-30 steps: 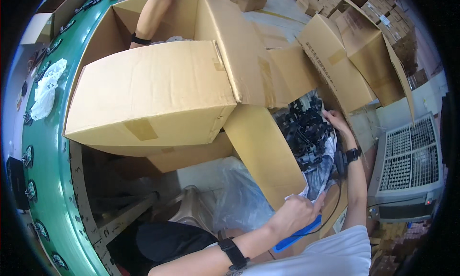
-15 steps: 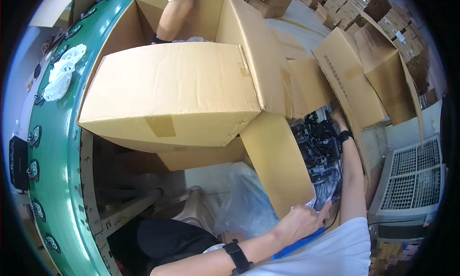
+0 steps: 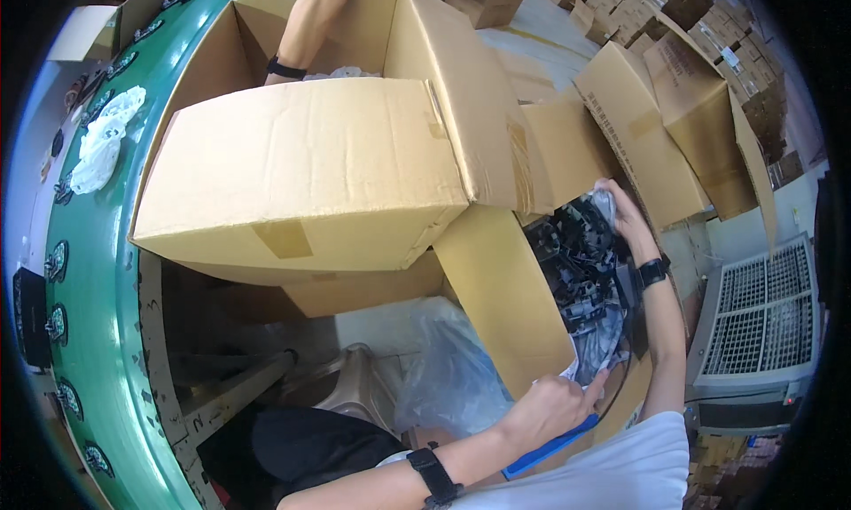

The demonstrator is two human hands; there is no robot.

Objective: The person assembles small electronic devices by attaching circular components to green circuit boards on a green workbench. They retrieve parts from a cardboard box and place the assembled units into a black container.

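Note:
On the right, a cardboard box holds a clear plastic bag (image 3: 606, 339) full of small black plastic parts (image 3: 576, 262). At the box's far side my right hand (image 3: 626, 216) is closed on the bag's gathered edge. Nearer me, my left hand (image 3: 551, 414) is closed at the bag's near edge, by the corner of the box flap (image 3: 505, 297). Its index finger points out along the bag, and its other fingertips are hidden. Under my left wrist shows a blue strip (image 3: 554, 445).
A large open carton (image 3: 301, 164) fills the middle, with another person's arm (image 3: 306, 31) inside. Left runs a green work surface (image 3: 106, 333) with black round parts and a white plastic bag (image 3: 106, 138). A stool (image 3: 359, 381) and grey vented unit (image 3: 753, 324) stand nearby.
My right hand has come up out of the box's far side, drawing the bag's edge up into view. My left hand has barely moved. The view has shifted slightly.

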